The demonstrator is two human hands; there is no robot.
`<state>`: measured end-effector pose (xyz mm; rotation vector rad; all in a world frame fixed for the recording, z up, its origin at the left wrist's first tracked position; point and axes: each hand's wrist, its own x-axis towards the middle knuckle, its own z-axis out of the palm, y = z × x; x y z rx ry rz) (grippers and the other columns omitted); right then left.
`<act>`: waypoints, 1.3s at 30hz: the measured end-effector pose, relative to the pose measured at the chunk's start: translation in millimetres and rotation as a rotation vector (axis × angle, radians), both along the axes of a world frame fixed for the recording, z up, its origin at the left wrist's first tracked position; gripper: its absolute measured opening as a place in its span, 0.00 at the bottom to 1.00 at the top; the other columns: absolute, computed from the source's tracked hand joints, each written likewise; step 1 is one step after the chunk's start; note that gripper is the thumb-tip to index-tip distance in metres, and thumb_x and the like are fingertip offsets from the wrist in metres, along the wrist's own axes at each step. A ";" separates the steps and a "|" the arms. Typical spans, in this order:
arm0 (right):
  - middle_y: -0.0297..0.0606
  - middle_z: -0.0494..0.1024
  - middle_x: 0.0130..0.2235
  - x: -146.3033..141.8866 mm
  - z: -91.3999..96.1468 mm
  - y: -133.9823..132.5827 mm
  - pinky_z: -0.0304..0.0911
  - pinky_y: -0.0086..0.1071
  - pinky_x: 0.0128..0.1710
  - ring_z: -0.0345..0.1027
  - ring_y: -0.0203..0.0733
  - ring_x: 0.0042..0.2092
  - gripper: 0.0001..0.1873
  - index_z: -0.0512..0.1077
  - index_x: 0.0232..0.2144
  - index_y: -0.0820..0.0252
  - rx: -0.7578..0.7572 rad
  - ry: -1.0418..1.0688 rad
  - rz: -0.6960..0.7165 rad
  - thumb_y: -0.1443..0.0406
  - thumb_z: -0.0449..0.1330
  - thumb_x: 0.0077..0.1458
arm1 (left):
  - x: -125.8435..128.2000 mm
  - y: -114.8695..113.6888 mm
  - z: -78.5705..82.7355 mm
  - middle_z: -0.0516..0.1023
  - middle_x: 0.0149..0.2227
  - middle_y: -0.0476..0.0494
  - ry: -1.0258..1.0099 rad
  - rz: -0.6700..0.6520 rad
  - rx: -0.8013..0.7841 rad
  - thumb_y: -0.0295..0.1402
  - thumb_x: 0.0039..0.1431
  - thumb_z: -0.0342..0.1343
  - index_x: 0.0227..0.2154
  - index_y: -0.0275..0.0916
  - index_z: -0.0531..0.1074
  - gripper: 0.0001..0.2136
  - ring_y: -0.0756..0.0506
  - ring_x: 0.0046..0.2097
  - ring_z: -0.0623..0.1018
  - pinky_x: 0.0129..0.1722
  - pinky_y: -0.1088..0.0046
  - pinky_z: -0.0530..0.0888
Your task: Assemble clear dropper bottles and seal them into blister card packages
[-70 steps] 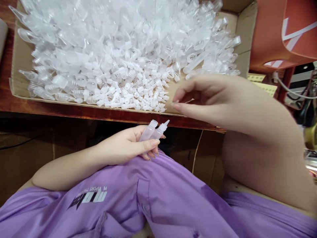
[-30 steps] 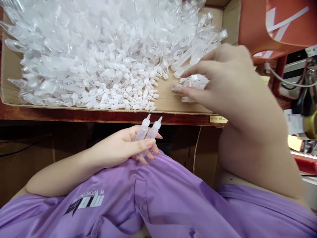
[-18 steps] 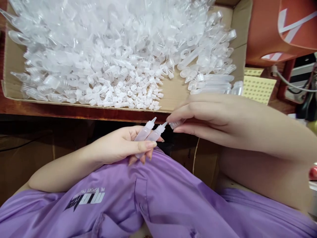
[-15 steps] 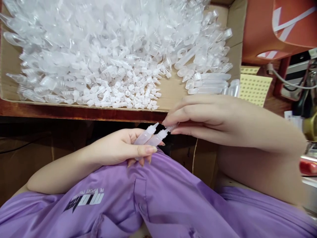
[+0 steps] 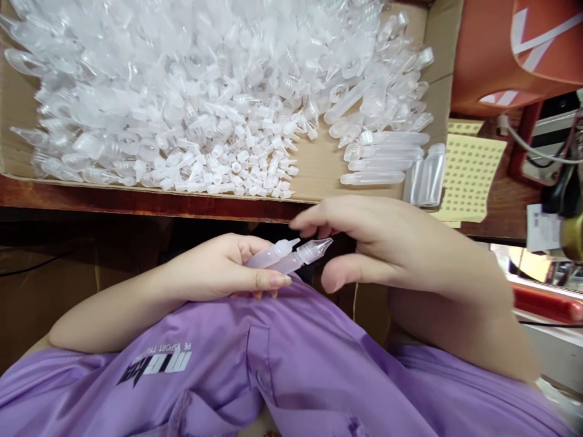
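My left hand (image 5: 218, 267) is closed around two small translucent dropper bottles lying side by side, nozzle ends pointing right. The upper dropper bottle (image 5: 269, 254) shows a bare white nozzle tip. A clear pointed cap (image 5: 315, 249) sits over the nozzle of the lower dropper bottle (image 5: 286, 263). Just right of that cap, my right hand (image 5: 382, 243) has its thumb and fingers apart and nothing in them. It hangs in front of the box's near edge. The lower parts of both bottles are hidden inside my left hand.
A shallow cardboard box (image 5: 314, 193) holds a heap of clear caps (image 5: 136, 85), many small white nozzles (image 5: 237, 167) and several loose bottles (image 5: 373, 177). To its right are yellow sticker sheets (image 5: 473, 176), an orange container (image 5: 483, 54) and a white cable (image 5: 523, 142).
My right hand has opened and come off the lower bottle's tip, where the clear cap now shows in full. My left hand still holds both bottles. The view has shifted slightly.
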<state>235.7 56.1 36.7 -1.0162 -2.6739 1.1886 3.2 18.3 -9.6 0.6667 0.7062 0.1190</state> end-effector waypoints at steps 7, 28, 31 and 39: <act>0.38 0.77 0.26 9.2 1.5 -2.7 0.59 0.30 0.26 0.71 0.37 0.28 0.31 0.76 0.28 0.60 0.024 -0.017 0.041 0.44 0.48 0.65 | 2.1 -0.2 2.2 0.71 0.27 0.54 -0.005 0.007 -0.016 0.32 0.57 0.64 0.31 0.35 0.74 0.06 0.54 0.29 0.66 0.32 0.77 0.61; 0.40 0.77 0.30 10.1 -2.6 -10.0 0.60 0.29 0.29 0.71 0.38 0.31 0.29 0.76 0.34 0.61 0.025 0.039 0.076 0.45 0.49 0.65 | 5.2 0.6 2.2 0.72 0.25 0.53 -0.009 -0.014 -0.015 0.33 0.55 0.65 0.30 0.35 0.74 0.07 0.55 0.28 0.67 0.30 0.78 0.64; 0.42 0.79 0.35 7.9 -3.4 -10.0 0.63 0.29 0.32 0.72 0.38 0.33 0.25 0.76 0.40 0.61 0.006 0.078 0.081 0.47 0.51 0.65 | 5.7 0.2 1.9 0.72 0.26 0.53 -0.015 -0.026 -0.026 0.33 0.54 0.66 0.30 0.35 0.75 0.08 0.55 0.28 0.67 0.30 0.78 0.64; 0.43 0.79 0.36 2.9 -5.6 -10.3 0.62 0.30 0.32 0.72 0.39 0.34 0.26 0.76 0.41 0.62 0.015 0.051 0.040 0.47 0.50 0.66 | 2.1 0.4 5.4 0.72 0.27 0.52 0.039 0.021 0.028 0.34 0.56 0.66 0.33 0.35 0.78 0.07 0.54 0.29 0.67 0.31 0.77 0.63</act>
